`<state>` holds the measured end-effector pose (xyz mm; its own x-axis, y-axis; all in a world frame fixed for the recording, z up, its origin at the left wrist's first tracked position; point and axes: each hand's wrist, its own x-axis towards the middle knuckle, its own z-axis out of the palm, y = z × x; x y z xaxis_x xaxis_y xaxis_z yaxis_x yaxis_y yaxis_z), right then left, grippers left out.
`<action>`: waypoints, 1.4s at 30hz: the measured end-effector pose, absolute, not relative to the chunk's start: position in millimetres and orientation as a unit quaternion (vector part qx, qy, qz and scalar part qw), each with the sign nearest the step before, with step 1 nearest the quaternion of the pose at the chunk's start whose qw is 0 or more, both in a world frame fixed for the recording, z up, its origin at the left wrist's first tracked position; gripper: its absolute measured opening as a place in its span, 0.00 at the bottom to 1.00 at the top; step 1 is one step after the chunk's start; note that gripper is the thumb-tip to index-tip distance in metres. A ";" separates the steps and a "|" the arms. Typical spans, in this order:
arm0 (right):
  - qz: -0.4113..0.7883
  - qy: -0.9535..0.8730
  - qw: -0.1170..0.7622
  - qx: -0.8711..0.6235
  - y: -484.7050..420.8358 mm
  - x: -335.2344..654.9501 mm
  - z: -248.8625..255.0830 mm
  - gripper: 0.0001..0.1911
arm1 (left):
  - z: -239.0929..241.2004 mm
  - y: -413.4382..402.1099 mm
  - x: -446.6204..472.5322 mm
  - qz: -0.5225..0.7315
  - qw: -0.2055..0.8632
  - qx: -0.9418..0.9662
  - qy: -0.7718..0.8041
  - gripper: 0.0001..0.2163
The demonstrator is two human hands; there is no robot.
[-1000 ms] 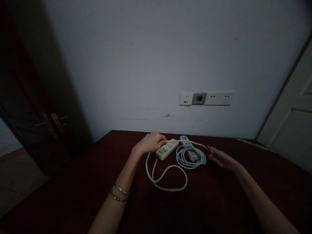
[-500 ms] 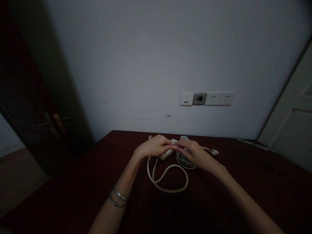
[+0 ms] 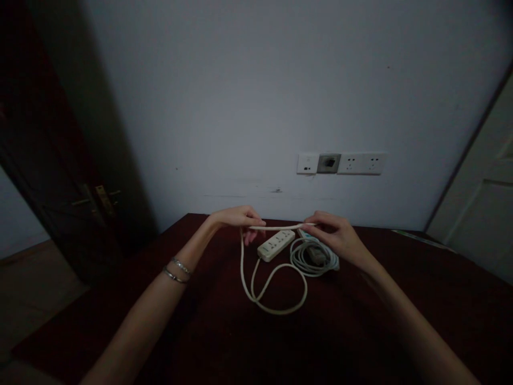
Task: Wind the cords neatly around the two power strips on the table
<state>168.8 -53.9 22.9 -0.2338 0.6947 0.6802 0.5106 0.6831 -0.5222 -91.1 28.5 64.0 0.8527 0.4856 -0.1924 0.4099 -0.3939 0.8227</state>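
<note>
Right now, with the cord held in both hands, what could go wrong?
1. The cream cord crosses itself in a loose loop on the table; pulling could kink it.
2. It leads into the power strip, so a tug from the left hand or right hand might drag that along.
3. The coiled cord lies close by and could snag.

Two silvery metal bracelets sit side by side on the left forearm (image 3: 144,315). The front bracelet (image 3: 180,264), closer to the left hand (image 3: 236,218), has a patterned, glinting surface; the rear bracelet (image 3: 175,275) is a darker, smoother rounded band. The right forearm (image 3: 401,306) is bare, as is the slender-fingered right hand (image 3: 332,230).
</note>
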 end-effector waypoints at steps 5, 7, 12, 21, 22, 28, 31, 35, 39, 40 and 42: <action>0.058 -0.746 0.517 -0.415 -60.3 196.5 37.0 0.12 | 57.0 22.0 -104.8 0.046 0.595 0.769 0.228 0.20; 0.042 -0.745 0.519 -0.417 -61.1 204.9 39.6 0.12 | 55.2 11.9 -103.3 0.042 0.617 0.754 0.222 0.18; 0.021 -0.745 0.525 -0.412 -60.9 211.5 40.8 0.14 | 54.9 -16.4 -83.9 -0.054 0.635 0.723 0.267 0.14; -0.006 -0.759 0.503 -0.413 -57.8 204.0 38.8 0.12 | 4.5 -21.7 -36.6 -0.125 0.598 0.735 0.293 0.17; -0.004 -0.764 0.498 -0.410 -57.0 203.3 38.0 0.11 | -2.4 -21.4 -31.0 -0.131 0.595 0.734 0.299 0.17; -0.001 -0.754 0.514 -0.408 -56.3 211.8 36.9 0.11 | -0.9 -27.2 -21.9 -0.107 0.583 0.757 0.275 0.17; 0.002 -0.706 0.563 -0.430 -59.6 224.0 40.2 0.12 | 21.0 -25.7 -38.7 -0.103 0.621 0.744 0.224 0.20; -0.016 -0.633 0.608 -0.478 -63.7 237.1 45.2 0.14 | 37.9 -15.6 -67.1 -0.015 0.653 0.728 0.210 0.23; -0.045 -0.577 0.642 -0.503 -63.3 244.1 46.0 0.14 | 38.0 -8.3 -83.4 0.115 0.679 0.699 0.193 0.13; -0.051 -0.564 0.650 -0.507 -62.9 245.1 45.6 0.14 | 38.5 -7.7 -85.2 0.153 0.689 0.685 0.180 0.11; -0.054 -0.547 0.659 -0.513 -62.6 245.9 44.8 0.15 | 43.1 -8.0 -86.7 0.241 0.709 0.646 0.147 0.09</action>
